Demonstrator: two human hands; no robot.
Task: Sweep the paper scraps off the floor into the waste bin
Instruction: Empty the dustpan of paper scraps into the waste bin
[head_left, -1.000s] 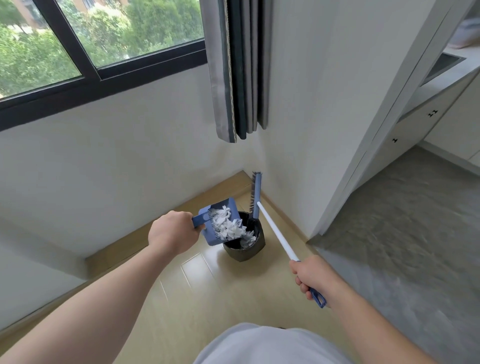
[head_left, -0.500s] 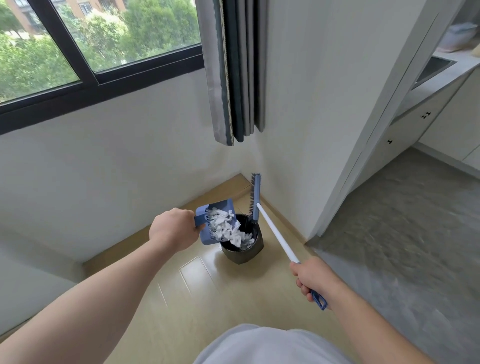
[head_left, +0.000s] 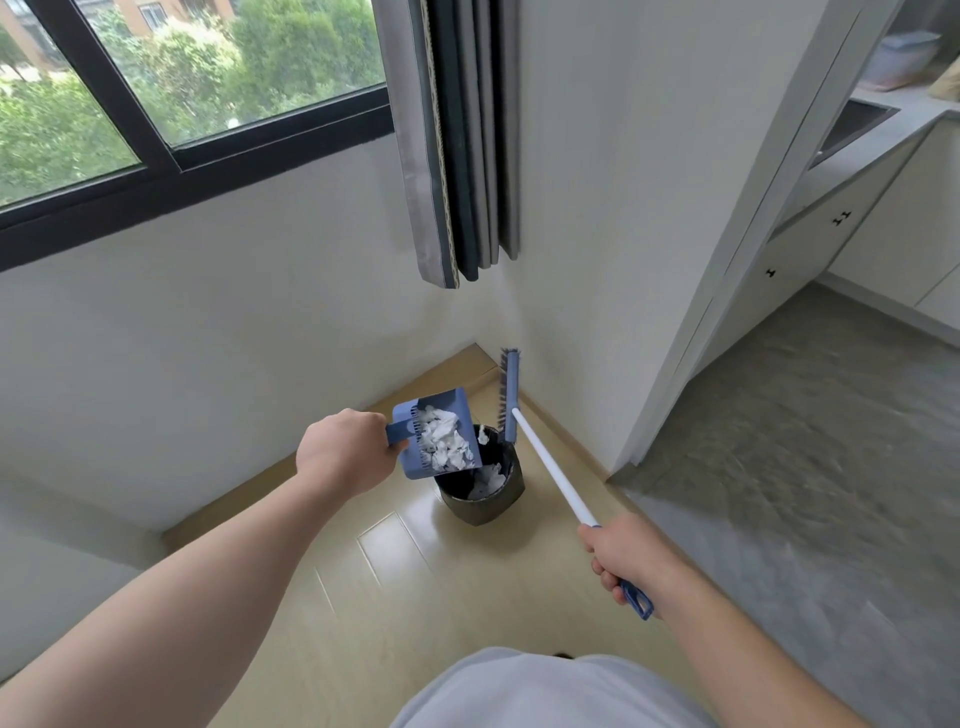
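Gripping the tipped blue plastic dustpan (head_left: 408, 465) by its stub handle in the left hand (head_left: 345, 457), crumpled white paper scraps (head_left: 444, 441) heaped inside, right over the dark round waste bin (head_left: 483, 512) just beyond that hand. Clutching the white-poled broom (head_left: 550, 467) near its blue loop end in the right hand (head_left: 621, 553), bristle head up past the bin. Glossy pale plank floor (head_left: 415, 597) underneath, grey curtain (head_left: 457, 140) overhead.

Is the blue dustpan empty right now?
No, a heap of white paper scraps lies in the blue dustpan, which the left hand holds tilted over the black waste bin.
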